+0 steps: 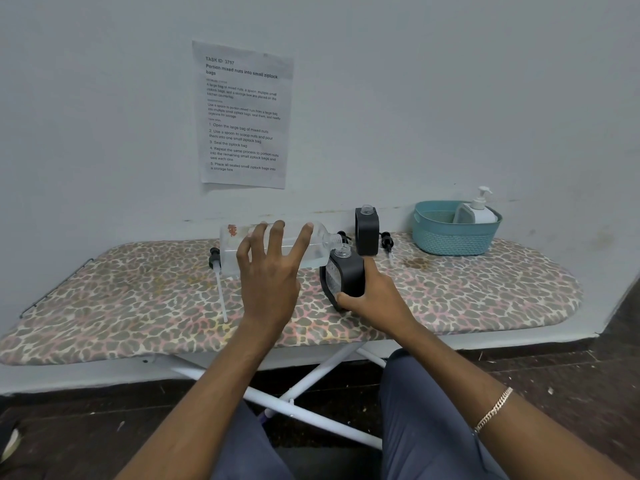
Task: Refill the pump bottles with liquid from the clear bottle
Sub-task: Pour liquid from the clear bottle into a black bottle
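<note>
Head view hides the left hand (268, 271) palm behind its own back, fingers spread over the clear bottle (277, 245) lying sideways (whether liquid flows cannot be made out). Its neck meets the mouth of a black pump bottle (343, 275), tilted on the surface (138, 299) and gripped by the right hand (375, 299).

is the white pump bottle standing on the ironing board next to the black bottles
No. The white plastic pump bottle sits inside the teal woven-look basket, right of the two black bottles.
</note>
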